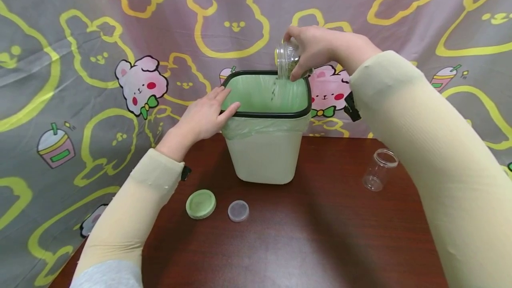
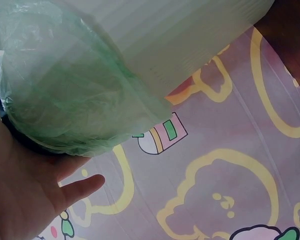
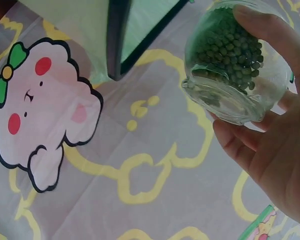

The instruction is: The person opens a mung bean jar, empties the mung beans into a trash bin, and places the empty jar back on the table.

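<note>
My right hand (image 1: 316,50) grips a clear jar (image 1: 283,62) tipped on its side over the right part of a pale green trash bin (image 1: 266,152). Small round green beans (image 3: 230,52) lie inside the jar in the right wrist view. Several beans (image 1: 274,91) fall from its mouth into the bin. A thin green bag (image 1: 250,88) lines the bin and folds out over its black rim (image 1: 264,114). On the left side of that rim rests my left hand (image 1: 206,112), its fingers extended. In the left wrist view, two straight fingers (image 2: 82,187) show beside the bag.
A second clear jar (image 1: 376,172) stands without a lid on the right of the brown table (image 1: 280,252). In front of the bin lie a green lid (image 1: 201,204) and a smaller translucent lid (image 1: 238,211). A patterned curtain (image 1: 160,26) hangs close behind and to the left.
</note>
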